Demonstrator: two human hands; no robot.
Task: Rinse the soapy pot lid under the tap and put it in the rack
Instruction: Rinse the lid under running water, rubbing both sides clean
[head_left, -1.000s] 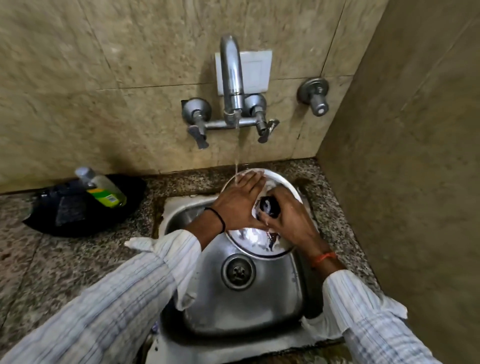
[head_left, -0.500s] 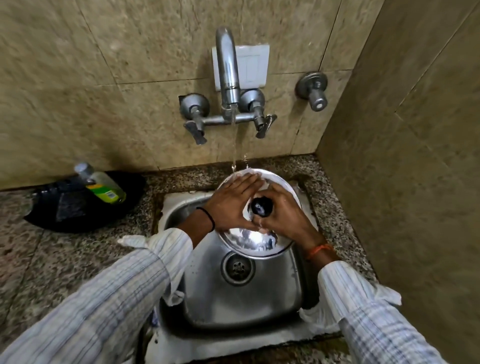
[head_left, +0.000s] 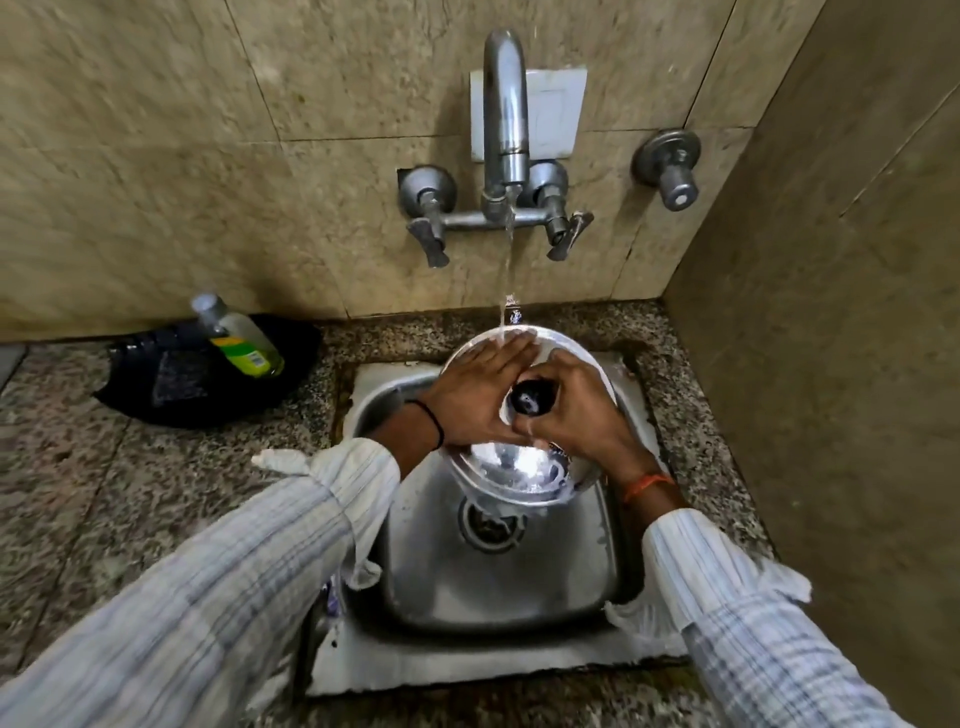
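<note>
Striped sleeves (head_left: 218, 597) reaching in from the near edge, cuffs rolled back. Below them the steel sink (head_left: 519, 587), set into a speckled stone table (head_left: 104, 493), drain (head_left: 491, 525) showing just under the action. Above the drain, the pot lid (head_left: 519, 475) held tilted over the basin, shiny lower rim toward the near side, wet and gleaming. Left hand (head_left: 475, 395) laid flat on the lid's left half, fingers (head_left: 511, 347) pressed together and stretched toward the far rim, a black band at the wrist. Right hand (head_left: 576, 410) on the right half, curled around the black knob (head_left: 529, 401), fingers wrapped close beside it, an orange thread on that wrist. Water stream (head_left: 506, 270) landing right on the left fingertips at the lid's far edge. Off to the left on the table, a dish soap bottle (head_left: 241, 340) lying on a black tray (head_left: 208, 379). Farthest back, the tap (head_left: 504, 119) on the tiled wall, running, with a separate valve (head_left: 670, 166) to its right.
</note>
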